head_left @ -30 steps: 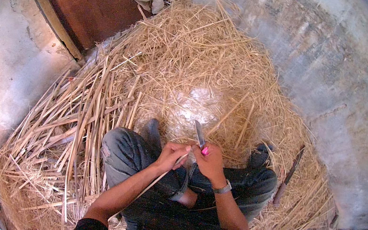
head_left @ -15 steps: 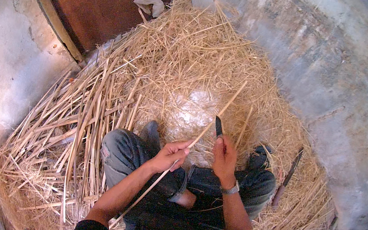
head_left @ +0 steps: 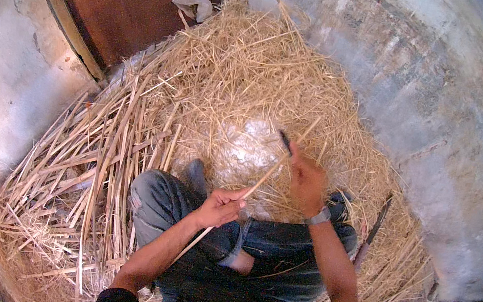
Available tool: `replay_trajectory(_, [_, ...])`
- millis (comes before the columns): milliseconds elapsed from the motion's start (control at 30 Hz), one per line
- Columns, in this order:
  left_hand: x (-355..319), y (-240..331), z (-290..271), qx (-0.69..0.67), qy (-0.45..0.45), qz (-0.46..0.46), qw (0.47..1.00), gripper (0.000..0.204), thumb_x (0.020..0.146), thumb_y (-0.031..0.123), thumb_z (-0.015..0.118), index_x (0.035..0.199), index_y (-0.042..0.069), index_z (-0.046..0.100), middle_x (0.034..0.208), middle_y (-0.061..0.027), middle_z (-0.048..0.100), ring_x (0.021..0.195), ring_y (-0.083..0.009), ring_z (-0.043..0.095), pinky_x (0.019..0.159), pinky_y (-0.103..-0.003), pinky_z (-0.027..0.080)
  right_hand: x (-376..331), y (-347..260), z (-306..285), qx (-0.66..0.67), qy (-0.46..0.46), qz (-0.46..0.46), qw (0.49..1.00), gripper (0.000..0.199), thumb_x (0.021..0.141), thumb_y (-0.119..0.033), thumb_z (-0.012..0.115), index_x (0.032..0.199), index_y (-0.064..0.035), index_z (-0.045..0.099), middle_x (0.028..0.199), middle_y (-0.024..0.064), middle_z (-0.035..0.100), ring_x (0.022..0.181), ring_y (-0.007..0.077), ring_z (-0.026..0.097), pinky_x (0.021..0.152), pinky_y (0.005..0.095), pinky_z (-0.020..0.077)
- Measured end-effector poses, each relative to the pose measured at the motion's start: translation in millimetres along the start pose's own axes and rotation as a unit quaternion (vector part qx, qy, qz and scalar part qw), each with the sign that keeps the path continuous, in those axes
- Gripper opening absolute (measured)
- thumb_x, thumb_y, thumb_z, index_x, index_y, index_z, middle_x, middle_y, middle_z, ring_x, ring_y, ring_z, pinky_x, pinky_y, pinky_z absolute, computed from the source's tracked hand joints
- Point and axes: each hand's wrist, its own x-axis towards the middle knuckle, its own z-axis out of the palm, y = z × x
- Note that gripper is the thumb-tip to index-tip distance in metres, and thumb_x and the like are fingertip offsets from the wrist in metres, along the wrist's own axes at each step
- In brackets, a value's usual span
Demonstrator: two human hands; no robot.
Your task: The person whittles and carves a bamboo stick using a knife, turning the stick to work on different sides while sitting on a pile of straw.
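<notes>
My left hand point(head_left: 222, 206) is closed around a long, thin bamboo strip point(head_left: 263, 180) above my crossed legs. The strip slants from near my left forearm up to the far right. Past it, on the right, my right hand point(head_left: 309, 186) grips a small knife with a dark blade point(head_left: 285, 140), its handle hidden in the fingers. The blade points up and left and lies at the far part of the strip; whether it touches the strip I cannot tell. My right hand is slightly blurred and covers part of the strip.
Curly shavings point(head_left: 254, 65) are heaped in front of me. Many long split strips point(head_left: 110, 150) lie at my left. A larger long-bladed knife point(head_left: 378, 224) rests on the shavings at right. A brown door point(head_left: 132, 3), a pale cloth or bag point(head_left: 194, 4) and stained walls point(head_left: 402, 81) surround the heap.
My right hand has moved away from me along the strip with the knife, and its blade has tilted more to the left. My left hand has barely moved.
</notes>
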Motion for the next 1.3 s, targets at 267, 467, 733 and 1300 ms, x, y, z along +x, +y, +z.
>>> replay_trajectory(267, [1.2,-0.4,-10.9,-0.038,0.041,0.032,0.998,0.046,0.100,0.017,0.057,0.144,0.006,0.049,0.050,0.0067,0.037,0.037,-0.0042,0.034,0.035,-0.022,0.026,-59.4,-80.8,50.6,0.133,-0.039,-0.025,0.990,0.053,0.084,0.005,0.060,0.134,-0.0116,0.062,0.072,0.0157,0.057,0.057,0.0250,0.056,0.057,0.0356,0.0455])
replay_trajectory(467, [0.9,14.2,-2.0,-0.101,0.024,0.029,0.994,0.047,0.102,0.016,0.054,0.147,0.005,0.044,0.052,0.0077,0.034,0.038,-0.0034,0.029,0.037,-0.021,0.026,-30.5,-60.1,32.3,0.010,-0.062,0.025,0.998,0.056,0.089,-0.003,0.056,0.143,-0.0199,0.054,0.077,0.0175,0.062,0.070,0.0332,0.062,0.065,0.0434,0.0516])
replay_trajectory(733, [-1.9,3.2,-4.3,-0.160,0.024,0.044,0.986,0.038,0.103,0.017,0.052,0.139,0.005,0.052,0.053,0.0075,0.033,0.039,-0.0036,0.029,0.036,-0.021,0.026,-26.7,-72.3,32.2,0.024,-0.123,0.018,0.992,0.053,0.090,-0.005,0.055,0.141,-0.0197,0.055,0.098,0.0201,0.069,0.080,0.0354,0.068,0.070,0.0411,0.0550])
replay_trajectory(1300, [6.1,-4.5,-11.1,-0.187,-0.056,0.093,0.976,0.075,0.100,0.056,0.047,0.148,0.000,0.039,0.051,0.0026,0.043,0.038,-0.0063,0.037,0.037,-0.021,0.029,-54.3,-70.5,26.7,0.382,0.033,0.227,0.895,0.024,0.092,-0.017,0.068,0.115,-0.0078,0.071,0.073,-0.0012,0.060,0.061,0.0066,0.050,0.053,0.0265,0.0403])
